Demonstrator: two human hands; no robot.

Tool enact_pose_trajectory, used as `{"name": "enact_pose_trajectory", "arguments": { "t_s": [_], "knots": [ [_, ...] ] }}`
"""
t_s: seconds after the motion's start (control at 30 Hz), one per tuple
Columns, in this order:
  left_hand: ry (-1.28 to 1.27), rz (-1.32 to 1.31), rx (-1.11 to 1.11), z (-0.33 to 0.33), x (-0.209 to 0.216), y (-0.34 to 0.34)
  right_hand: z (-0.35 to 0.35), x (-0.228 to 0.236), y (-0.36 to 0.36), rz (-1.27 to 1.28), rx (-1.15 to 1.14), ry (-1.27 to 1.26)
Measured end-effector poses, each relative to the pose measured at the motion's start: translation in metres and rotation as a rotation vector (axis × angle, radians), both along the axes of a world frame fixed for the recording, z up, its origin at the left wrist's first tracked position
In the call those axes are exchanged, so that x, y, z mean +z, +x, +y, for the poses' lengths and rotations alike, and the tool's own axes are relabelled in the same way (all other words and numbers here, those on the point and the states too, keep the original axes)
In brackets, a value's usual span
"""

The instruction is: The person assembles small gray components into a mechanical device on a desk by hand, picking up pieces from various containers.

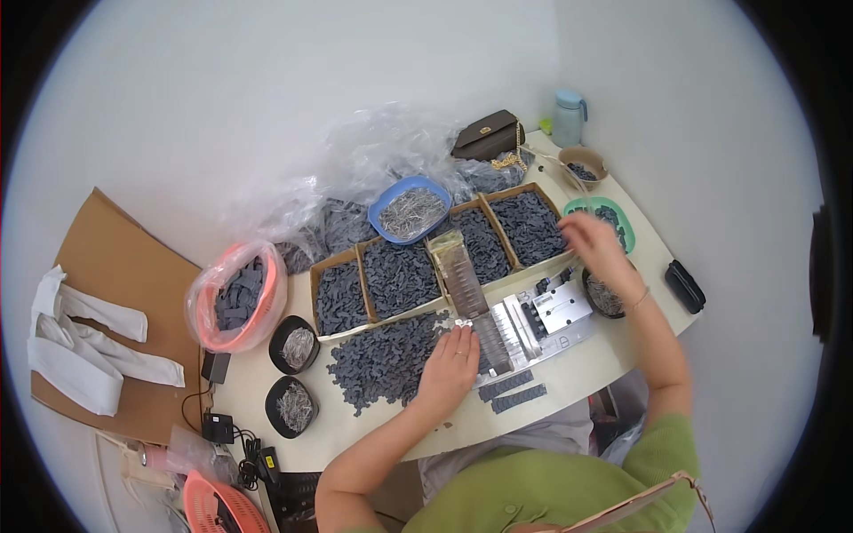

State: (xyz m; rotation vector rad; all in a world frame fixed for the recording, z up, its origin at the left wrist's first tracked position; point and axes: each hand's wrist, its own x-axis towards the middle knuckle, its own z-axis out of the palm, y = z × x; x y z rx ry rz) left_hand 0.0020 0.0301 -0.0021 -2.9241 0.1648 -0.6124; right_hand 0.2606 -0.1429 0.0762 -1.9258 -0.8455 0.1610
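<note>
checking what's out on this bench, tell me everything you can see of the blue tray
The blue tray is shallow, oblong and round-cornered, with a raised rim, plastic by its look. It holds a loose heap of thin, silvery, pin-like pieces. It sits at the rear of the row of brown boxes, overlapping it, with crumpled clear plastic behind. Neither the left hand nor the right hand touches it. Its underside is hidden.

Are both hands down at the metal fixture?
No, only the left hand is at the metal fixture; the right hand is up by the green tray.
</note>
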Motion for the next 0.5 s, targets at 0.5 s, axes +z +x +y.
{"name": "enact_pose_trajectory", "arguments": {
  "t_s": [0.5],
  "knots": [
    [-0.301, -0.236, 0.507, 0.059, 0.043, -0.119, 0.067, -0.071, -0.109, -1.110, 0.609, -0.126]
  ]
}}
